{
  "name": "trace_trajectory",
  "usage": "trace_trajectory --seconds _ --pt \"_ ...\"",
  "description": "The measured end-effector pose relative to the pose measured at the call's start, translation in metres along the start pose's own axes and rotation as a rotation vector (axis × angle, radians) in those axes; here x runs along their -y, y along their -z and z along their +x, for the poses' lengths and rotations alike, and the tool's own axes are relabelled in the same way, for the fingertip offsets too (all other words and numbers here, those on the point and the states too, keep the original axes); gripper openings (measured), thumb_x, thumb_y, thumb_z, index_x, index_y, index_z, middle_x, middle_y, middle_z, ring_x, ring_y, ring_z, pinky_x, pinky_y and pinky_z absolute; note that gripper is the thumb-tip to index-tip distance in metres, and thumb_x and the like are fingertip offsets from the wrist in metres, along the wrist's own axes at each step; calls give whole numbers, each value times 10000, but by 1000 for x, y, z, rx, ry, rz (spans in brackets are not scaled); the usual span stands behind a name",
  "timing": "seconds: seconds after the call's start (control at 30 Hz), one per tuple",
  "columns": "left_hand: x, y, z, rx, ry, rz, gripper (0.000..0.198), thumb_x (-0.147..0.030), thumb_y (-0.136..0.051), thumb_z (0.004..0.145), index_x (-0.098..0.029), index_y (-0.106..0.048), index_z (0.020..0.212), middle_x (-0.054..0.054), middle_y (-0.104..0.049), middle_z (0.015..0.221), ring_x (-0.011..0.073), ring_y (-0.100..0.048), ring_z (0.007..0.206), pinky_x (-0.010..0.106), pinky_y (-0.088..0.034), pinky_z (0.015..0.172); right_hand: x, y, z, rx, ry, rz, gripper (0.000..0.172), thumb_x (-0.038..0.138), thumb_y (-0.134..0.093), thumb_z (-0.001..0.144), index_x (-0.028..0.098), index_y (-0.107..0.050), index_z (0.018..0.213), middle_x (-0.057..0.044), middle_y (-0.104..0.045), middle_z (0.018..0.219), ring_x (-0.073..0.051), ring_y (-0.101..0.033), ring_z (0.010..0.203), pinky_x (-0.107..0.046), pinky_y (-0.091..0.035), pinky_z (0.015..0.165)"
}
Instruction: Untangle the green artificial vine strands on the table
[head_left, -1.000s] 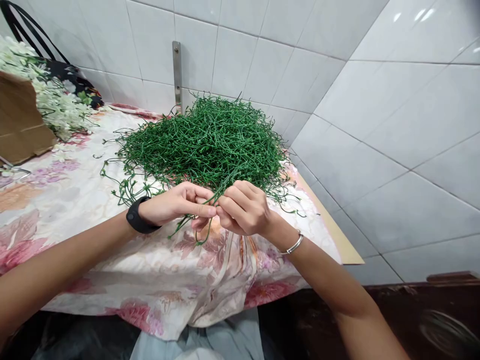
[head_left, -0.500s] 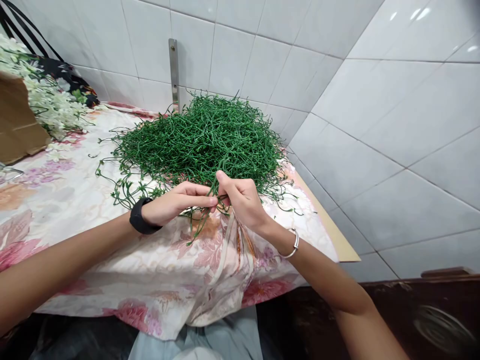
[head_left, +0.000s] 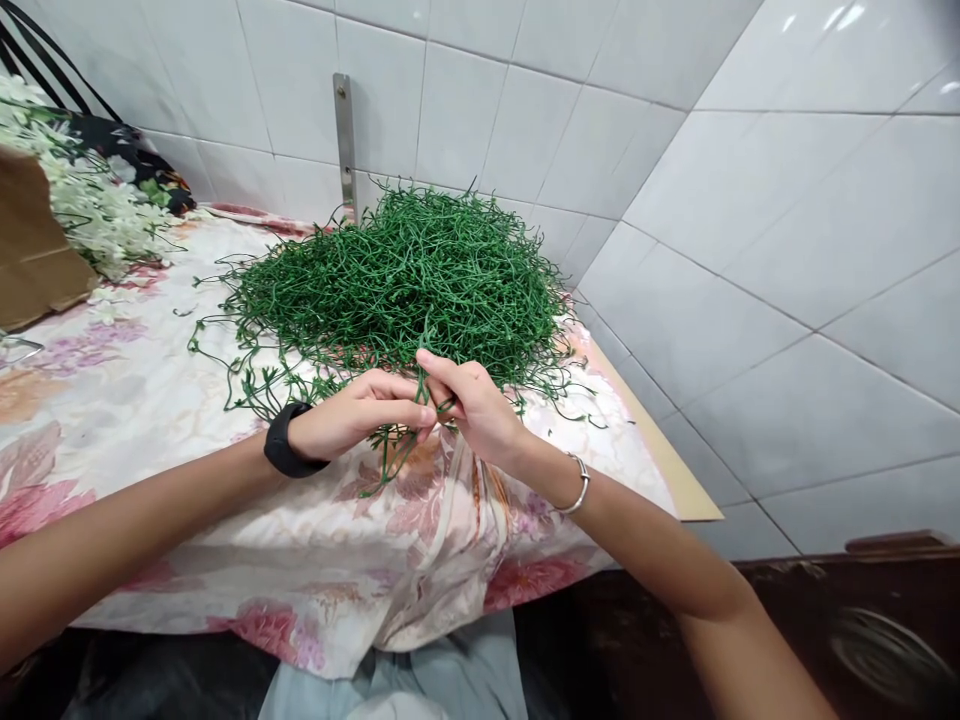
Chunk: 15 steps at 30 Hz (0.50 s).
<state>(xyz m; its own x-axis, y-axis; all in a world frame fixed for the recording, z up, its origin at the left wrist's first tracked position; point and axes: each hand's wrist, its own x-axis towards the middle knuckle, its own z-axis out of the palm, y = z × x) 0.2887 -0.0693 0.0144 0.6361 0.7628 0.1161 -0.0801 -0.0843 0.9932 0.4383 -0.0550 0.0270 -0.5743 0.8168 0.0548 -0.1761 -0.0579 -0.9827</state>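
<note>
A large tangled pile of green artificial flower stems [head_left: 420,270] lies on the table against the tiled wall. In front of it, my left hand [head_left: 375,408] pinches a few green stems [head_left: 394,462] between thumb and fingers; their ends hang down below it. Close beside it, my right hand [head_left: 476,405] is closed on the same stems, its thumb pointing up along them. A short loop of stem shows at the right fingers. Exactly how many stems are held is hidden by the fingers.
White artificial flowers [head_left: 112,210] lie at the left behind a torn piece of brown cardboard [head_left: 45,240]. A flowered cloth [head_left: 172,430] covers the table and hangs over its front edge. A metal bracket [head_left: 344,140] stands at the wall, and a tan board edge [head_left: 675,470] sticks out at right.
My right hand has shifted slightly left and its thumb now leans more to the left over the stems. My left hand stays nearly in place, still holding stems.
</note>
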Motion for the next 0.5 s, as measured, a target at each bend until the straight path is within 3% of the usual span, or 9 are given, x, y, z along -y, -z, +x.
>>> trace_trajectory --seconds 0.27,0.5 --pt "2 0 0 -28 -10 6 223 -230 -556 760 -112 -550 571 -21 -492 563 71 -445 551 209 -352 544 -2 -4 -1 -19 46 108 514 358 -524 771 166 -304 349 88 -240 342 -29 -309 312 -177 -405 374" --pt "-2 -3 -1 -83 -4 -45 224 -219 -546 737 -120 -532 537 -12 -484 538 83 -433 540 221 -326 508 -2 -1 3 -108 57 174 545 365 -540 765 159 -244 356 84 -192 342 -23 -212 329 -190 -191 358"
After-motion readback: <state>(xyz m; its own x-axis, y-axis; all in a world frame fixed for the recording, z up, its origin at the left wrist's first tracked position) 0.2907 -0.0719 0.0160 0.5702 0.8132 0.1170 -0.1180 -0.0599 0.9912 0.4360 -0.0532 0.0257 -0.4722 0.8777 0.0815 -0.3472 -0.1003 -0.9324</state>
